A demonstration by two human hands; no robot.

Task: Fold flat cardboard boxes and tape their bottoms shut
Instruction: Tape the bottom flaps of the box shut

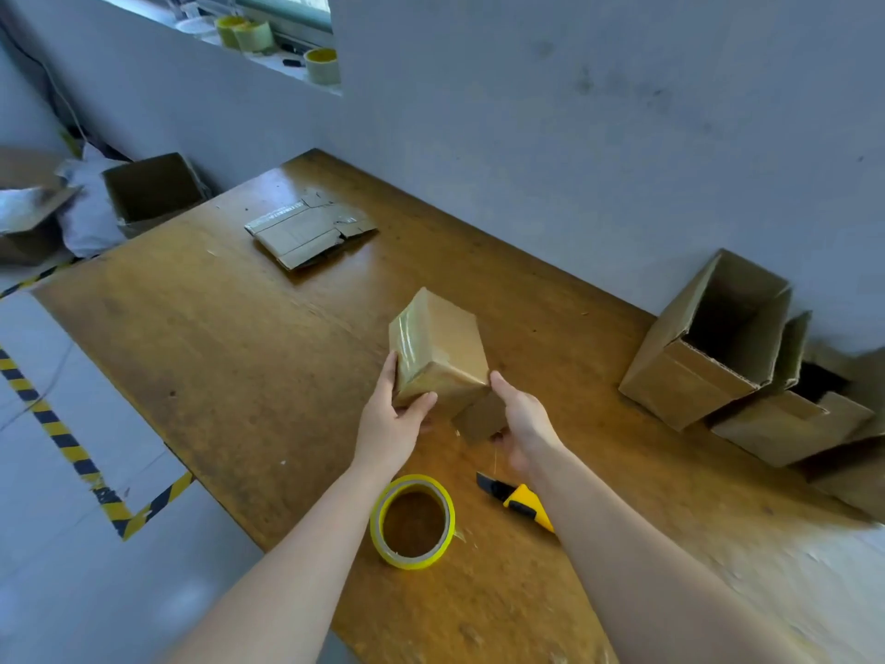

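I have the box point(440, 347) up off the table point(215, 376), held between both hands. My left hand point(392, 419) is wrapped round its near left corner, thumb across the face toward me and fingers behind. My right hand point(522, 424) pinches the near right corner, thumb pointing up along the edge. Its fingers curl under a loose flap point(479, 416) that sticks out between my two hands. The far end of the box, away from my grip, looks closed and shiny with tape, so I judge the bottom is sealed and I am checking it.

To do this step well, I would keep the left hand as the anchor and let the right one work. I would run a thumb along the taped seam and down over the edges, pressing out any lifted strip. I should not squeeze hard, because thin walls buckle easily. I cannot see the seam's far side from here, so I would turn the box before trusting it.

The roll of tape point(413, 522) lies just below my wrists, and the knife point(519, 503) is under my right forearm, both easy to reach for a patch. Beyond my grip lies the flat cardboard point(311, 227). Off to the right of my right hand are open boxes point(709, 357), where I guess this one belongs.
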